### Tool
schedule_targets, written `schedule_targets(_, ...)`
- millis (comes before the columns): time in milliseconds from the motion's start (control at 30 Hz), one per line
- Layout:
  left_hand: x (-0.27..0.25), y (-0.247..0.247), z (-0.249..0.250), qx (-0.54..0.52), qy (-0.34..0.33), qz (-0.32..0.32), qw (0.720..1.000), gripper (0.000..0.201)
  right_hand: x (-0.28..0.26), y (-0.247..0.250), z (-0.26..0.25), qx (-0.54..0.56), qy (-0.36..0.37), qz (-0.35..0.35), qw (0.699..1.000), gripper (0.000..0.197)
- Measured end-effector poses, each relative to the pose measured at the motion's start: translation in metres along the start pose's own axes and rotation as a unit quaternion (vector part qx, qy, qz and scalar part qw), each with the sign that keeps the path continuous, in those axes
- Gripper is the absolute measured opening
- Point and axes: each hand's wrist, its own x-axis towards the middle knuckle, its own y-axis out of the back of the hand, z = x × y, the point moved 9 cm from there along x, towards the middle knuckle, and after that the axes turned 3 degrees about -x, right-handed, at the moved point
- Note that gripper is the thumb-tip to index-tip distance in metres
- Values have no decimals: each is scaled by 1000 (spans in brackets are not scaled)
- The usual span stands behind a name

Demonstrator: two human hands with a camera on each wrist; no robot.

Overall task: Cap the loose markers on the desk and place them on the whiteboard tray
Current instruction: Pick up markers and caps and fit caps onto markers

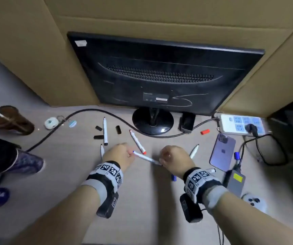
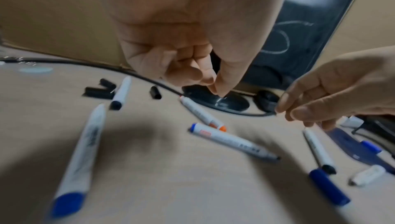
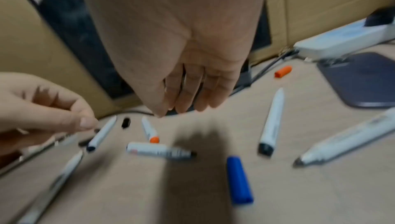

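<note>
Blue-ended marker (image 1: 146,158) flat on desk (image 1: 142,200) between hands, long axis left hand (image 1: 119,154) to right hand (image 1: 174,160): blue end under left, tip under right, equally near | hands apart, hovering, holding nothing; left fingers curled, right's loose | markers (image 1: 105,131) 6, uncapped | black caps (image 1: 98,137) 3, blue caps (image 1: 173,178) 2, red cap (image 1: 204,132) 1

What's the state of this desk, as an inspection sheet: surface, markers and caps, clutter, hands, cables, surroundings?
Surface: beige desk, no spills seen.
Job's things: uncapped markers scattered; blue marker at the centre, red marker beside it; black caps, red cap and blue cap loose; tray not seen.
Clutter: phone, shoe, adapter.
Hands: left hand fingers curled, holding nothing; right hand relaxed, holding nothing.
Cables: black cable curves across the desk; power strip has one plug in.
Surroundings: monitor, back toward the camera; cardboard walls.
</note>
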Motion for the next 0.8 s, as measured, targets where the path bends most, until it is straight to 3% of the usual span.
schedule_targets(133,9,-13,-32,12,31,-27,999,15,17,-29,-17,-54,-15,-23,998,26)
schedule_targets(467,23,-24,-46,-13,12,-60,998,13,38,-68,-27,-56,-19,-59,997,24)
schedule_targets(533,27,-18,-45,-22,10,-55,998,15,35,-64,-27,-13,-20,-77,997,20)
schedule_targets(633,33,-8,-45,-33,12,-43,998,14,28,-46,-20,146,-51,-65,986,15)
schedule_targets(700,34,-1,-39,-24,10,-40,999,14,19,-27,-7,291,-88,-17,952,31)
schedule_targets(733,34,1,-35,-20,9,-42,999,14,14,-19,1,376,-109,7,920,43)
schedule_targets(800,33,3,-22,-17,-2,-51,999,14,1,-6,17,541,-145,49,827,61)
